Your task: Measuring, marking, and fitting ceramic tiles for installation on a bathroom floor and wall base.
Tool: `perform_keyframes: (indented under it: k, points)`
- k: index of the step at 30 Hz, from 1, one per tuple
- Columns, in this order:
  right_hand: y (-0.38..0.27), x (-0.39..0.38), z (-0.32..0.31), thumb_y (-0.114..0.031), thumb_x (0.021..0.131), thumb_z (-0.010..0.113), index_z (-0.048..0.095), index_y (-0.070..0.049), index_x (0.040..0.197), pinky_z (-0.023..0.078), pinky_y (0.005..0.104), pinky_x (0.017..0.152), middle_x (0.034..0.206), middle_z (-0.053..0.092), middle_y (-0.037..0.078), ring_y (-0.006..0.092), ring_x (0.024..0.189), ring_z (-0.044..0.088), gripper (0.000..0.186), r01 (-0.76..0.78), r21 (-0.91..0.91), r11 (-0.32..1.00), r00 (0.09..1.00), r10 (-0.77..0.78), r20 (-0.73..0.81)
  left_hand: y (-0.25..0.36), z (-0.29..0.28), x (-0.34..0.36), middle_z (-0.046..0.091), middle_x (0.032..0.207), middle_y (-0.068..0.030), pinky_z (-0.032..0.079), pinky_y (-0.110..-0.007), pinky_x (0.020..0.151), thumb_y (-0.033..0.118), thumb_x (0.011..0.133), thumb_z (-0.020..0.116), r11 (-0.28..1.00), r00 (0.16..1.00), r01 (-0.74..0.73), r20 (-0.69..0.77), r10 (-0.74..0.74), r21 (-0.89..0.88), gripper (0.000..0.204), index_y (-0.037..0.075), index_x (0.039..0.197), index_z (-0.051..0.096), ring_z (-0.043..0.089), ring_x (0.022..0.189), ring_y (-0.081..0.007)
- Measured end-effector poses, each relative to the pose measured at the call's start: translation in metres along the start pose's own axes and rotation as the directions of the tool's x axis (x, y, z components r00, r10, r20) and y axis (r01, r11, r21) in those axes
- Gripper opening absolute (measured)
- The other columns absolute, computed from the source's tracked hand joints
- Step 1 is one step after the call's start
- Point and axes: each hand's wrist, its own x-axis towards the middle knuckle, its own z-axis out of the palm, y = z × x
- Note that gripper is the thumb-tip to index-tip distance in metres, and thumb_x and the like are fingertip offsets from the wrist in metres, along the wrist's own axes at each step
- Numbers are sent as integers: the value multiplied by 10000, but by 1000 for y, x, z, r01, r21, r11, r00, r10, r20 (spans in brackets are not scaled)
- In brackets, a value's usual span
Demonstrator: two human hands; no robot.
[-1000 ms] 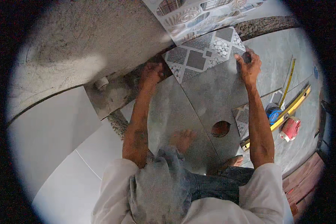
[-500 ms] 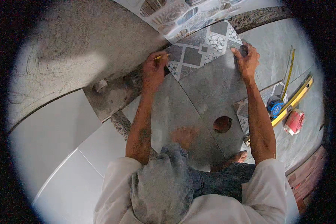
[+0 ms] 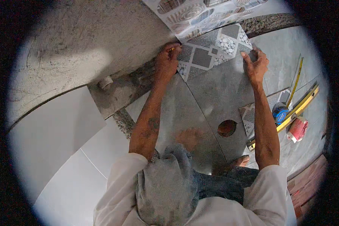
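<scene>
A grey tile (image 3: pixel 202 57) with a pattern of squares and white pebbles lies against the foot of the wall, over the larger grey floor tiles. My left hand (image 3: pixel 167 62) is closed around a thin yellow pencil (image 3: pixel 173 49) at the tile's left end, beside the rough wall. My right hand (image 3: pixel 257 67) grips the tile's right end, thumb toward me and fingers on the far side. The fingertips there are partly hidden.
On the right lie a second patterned tile (image 3: pixel 248 113), a blue tape measure (image 3: pixel 280 114) with its yellow blade out, a yellow spirit level (image 3: pixel 299 107) and a red-and-white container (image 3: pixel 298 129). A round hole (image 3: pixel 227 128) opens in the floor. A pipe stub (image 3: pixel 105 83) sticks up at left.
The whole view has shifted slightly, so the hands and tile appear further right. Both hands keep their places at the tile's ends, and the pencil stays in the left.
</scene>
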Motion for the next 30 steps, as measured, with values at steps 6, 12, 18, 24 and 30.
perform_keyframes:
  k: [6, 12, 18, 24, 30]
  points:
    - [4, 4, 3, -429, 718, 753, 592, -102, 1125, 375, 485, 881, 1126, 578, 105, 329, 1062, 477, 546, -2, 16, 1000, 1000, 2, 16, -5, 2, 9, 688, 910, -112, 491, -303, 780, 215, 909, 576, 997, 997, -76, -17, 76, -1, 237, 21, 1040, 615, 653, 856, -190]
    - [3, 6, 7, -445, 691, 769, 589, -106, 1135, 358, 491, 906, 1153, 574, 109, 329, 1084, 470, 586, -23, -14, 1000, 1000, 23, -11, 1, -5, 5, 683, 924, -105, 490, -308, 774, 225, 914, 570, 999, 999, -36, 21, 36, -27, 226, 48, 1047, 616, 648, 856, -187]
    - [2, 7, 9, -489, 683, 757, 593, -116, 1151, 348, 519, 920, 1141, 583, 117, 336, 1099, 470, 620, -21, -107, 994, 999, 17, -36, 16, 1, -31, 658, 890, -78, 483, -285, 744, 222, 916, 576, 997, 997, -76, 25, 76, -12, 202, 50, 1017, 605, 615, 811, -157]
    - [-5, 9, 6, -508, 681, 745, 595, -112, 1153, 350, 520, 913, 1138, 585, 120, 338, 1098, 471, 634, -13, -35, 999, 1000, 13, -15, 9, 14, -43, 639, 874, -74, 483, -285, 727, 201, 907, 595, 996, 995, -45, -88, 38, -77, 187, 53, 1021, 592, 601, 778, -153]
    - [-10, 12, 6, -479, 677, 762, 598, -103, 1147, 361, 507, 899, 1134, 588, 119, 345, 1087, 474, 624, -49, -81, 995, 999, 48, -10, 10, 17, -36, 653, 900, -98, 488, -303, 737, 165, 908, 589, 995, 987, -89, -136, 82, -45, 170, 50, 1033, 589, 621, 804, -185]
